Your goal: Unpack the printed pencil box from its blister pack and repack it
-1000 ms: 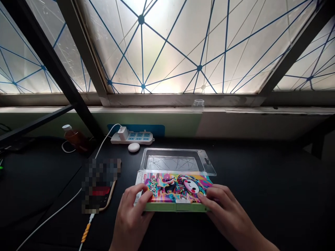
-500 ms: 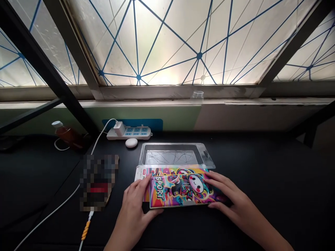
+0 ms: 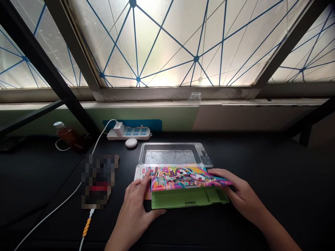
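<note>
- Well, the left hand [image 3: 133, 209] lies spread and open, holding nothing, just beside the green plastic case [image 3: 187, 198].
- The right hand [image 3: 242, 193] seems to hold the raised printed lid [image 3: 190, 177]; a slip could let it drop.

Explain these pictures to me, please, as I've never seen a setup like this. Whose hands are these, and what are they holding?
No machine here: these are a person's own bare hands, filmed by one camera worn on their head, looking forward and down. The right hand holds up the edge of a colourful printed lid above a green plastic tray. The left hand sits at the left end. On the black desk lie a clear plastic blister tray, a power strip, a pixelated phone and an amber bottle.
</note>
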`<state>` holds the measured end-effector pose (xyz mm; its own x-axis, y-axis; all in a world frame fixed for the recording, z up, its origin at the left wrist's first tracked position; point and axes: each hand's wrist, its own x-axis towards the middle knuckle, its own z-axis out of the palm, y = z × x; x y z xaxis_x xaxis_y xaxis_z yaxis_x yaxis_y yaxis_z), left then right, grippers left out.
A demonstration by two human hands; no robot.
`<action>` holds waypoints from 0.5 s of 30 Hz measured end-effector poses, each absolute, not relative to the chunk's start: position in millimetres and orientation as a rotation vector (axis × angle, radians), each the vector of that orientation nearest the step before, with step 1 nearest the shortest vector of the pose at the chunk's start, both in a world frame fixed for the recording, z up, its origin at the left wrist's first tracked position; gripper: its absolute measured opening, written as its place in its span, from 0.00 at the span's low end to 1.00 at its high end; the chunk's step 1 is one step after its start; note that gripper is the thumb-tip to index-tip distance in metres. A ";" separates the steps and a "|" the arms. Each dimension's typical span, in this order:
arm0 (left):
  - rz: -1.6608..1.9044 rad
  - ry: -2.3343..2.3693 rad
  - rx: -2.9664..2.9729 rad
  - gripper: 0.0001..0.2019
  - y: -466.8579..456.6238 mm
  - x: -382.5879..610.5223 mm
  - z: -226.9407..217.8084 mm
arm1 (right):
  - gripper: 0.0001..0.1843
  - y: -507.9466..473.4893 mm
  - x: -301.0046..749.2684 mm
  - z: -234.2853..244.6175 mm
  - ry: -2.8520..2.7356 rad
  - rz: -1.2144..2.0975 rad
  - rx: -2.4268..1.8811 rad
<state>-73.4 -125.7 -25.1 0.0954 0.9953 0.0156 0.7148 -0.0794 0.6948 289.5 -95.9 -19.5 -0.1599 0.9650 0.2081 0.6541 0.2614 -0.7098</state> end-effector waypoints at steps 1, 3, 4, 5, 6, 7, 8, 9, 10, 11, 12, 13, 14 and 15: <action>0.681 1.671 1.861 0.44 -125.5 -73.1 -24.0 | 0.26 -103.1 292.3 -23.7 -1.932 0.645 -1.436; 0.660 1.668 1.887 0.37 -124.9 -73.0 -23.0 | 0.39 -115.5 295.8 -30.4 -1.980 0.678 -1.440; 0.657 1.669 1.899 0.35 -124.5 -73.5 -23.3 | 0.44 -119.9 296.0 -32.5 -1.984 0.680 -1.465; 0.661 1.669 1.911 0.34 -124.2 -74.4 -24.2 | 0.47 -123.0 295.2 -33.6 -1.972 0.672 -1.490; 0.669 1.663 1.924 0.34 -123.9 -75.8 -25.4 | 0.46 -124.8 293.8 -33.8 -1.952 0.659 -1.507; 0.676 1.649 1.940 0.34 -123.6 -77.4 -26.8 | 0.42 -125.4 292.2 -33.4 -1.927 0.650 -1.514; 0.687 1.625 1.961 0.34 -123.4 -79.2 -28.1 | 0.38 -125.2 290.8 -32.8 -1.903 0.647 -1.516; 0.697 1.595 1.985 0.33 -123.3 -80.8 -28.9 | 0.35 -124.5 290.0 -32.3 -1.881 0.648 -1.517; 0.699 1.560 2.017 0.33 -123.3 -82.0 -29.0 | 0.31 -123.4 289.7 -32.1 -1.862 0.648 -1.524; 0.688 1.524 2.054 0.32 -123.5 -82.6 -28.4 | 0.29 -122.1 290.1 -32.4 -1.842 0.644 -1.540; 0.665 1.497 2.093 0.31 -123.7 -82.5 -27.2 | 0.27 -120.9 291.0 -33.1 -1.821 0.628 -1.560; 0.637 1.483 2.127 0.28 -124.1 -81.7 -25.6 | 0.25 -119.6 292.0 -34.1 -1.799 0.605 -1.578; 0.611 1.485 2.151 0.26 -124.5 -80.2 -23.9 | 0.25 -118.4 292.7 -35.1 -1.780 0.580 -1.596; 0.595 1.501 2.157 0.26 -125.0 -78.3 -22.6 | 0.25 -117.1 293.0 -35.8 -1.768 0.555 -1.616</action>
